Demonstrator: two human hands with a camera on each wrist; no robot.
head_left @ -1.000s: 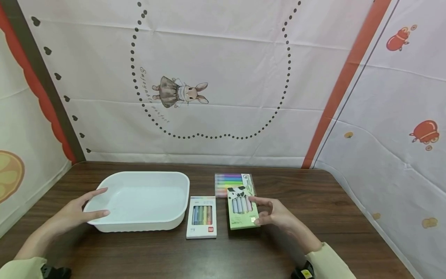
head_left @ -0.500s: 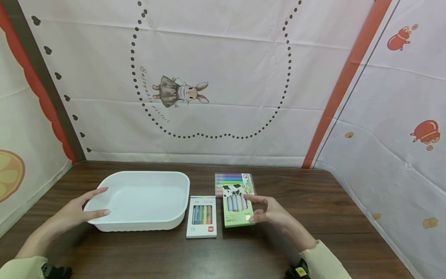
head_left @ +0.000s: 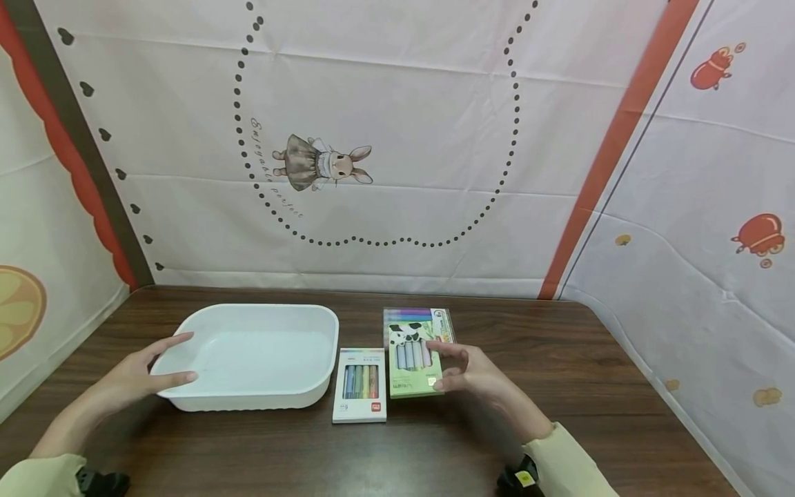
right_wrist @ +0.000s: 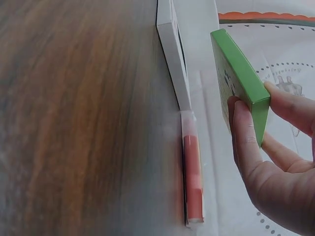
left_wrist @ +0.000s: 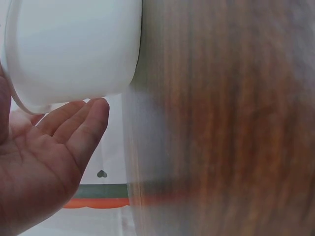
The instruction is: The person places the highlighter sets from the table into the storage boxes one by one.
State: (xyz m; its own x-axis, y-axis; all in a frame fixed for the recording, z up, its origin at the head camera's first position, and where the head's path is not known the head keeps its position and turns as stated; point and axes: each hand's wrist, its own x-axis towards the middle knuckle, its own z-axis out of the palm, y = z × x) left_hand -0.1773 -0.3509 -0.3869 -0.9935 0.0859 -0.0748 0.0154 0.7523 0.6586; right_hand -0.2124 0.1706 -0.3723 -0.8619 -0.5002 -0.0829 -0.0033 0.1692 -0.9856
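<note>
A white plastic basin (head_left: 254, 359) sits on the left of the table. My left hand (head_left: 127, 376) holds its left rim, thumb and forefinger over the edge; in the left wrist view the other fingers lie against the outer wall (left_wrist: 74, 49). My right hand (head_left: 481, 376) pinches a slim green box (head_left: 410, 385) by its right side. That box has a cow picture and a window showing pale sticks like markers. The right wrist view shows the green box (right_wrist: 241, 69) tilted and raised above the tabletop, between thumb and fingers.
A white box (head_left: 359, 413) with a window of coloured sticks lies between basin and green box. Behind the green box, partly covered in the head view, is a clear pack of coloured markers (head_left: 406, 313). Printed cloth (head_left: 397, 207) hangs along the dark wooden table's (head_left: 528, 324) back.
The right hand has carried the green box left and slightly back, closer to the white box and further across the marker pack. Left hand and basin stay put.
</note>
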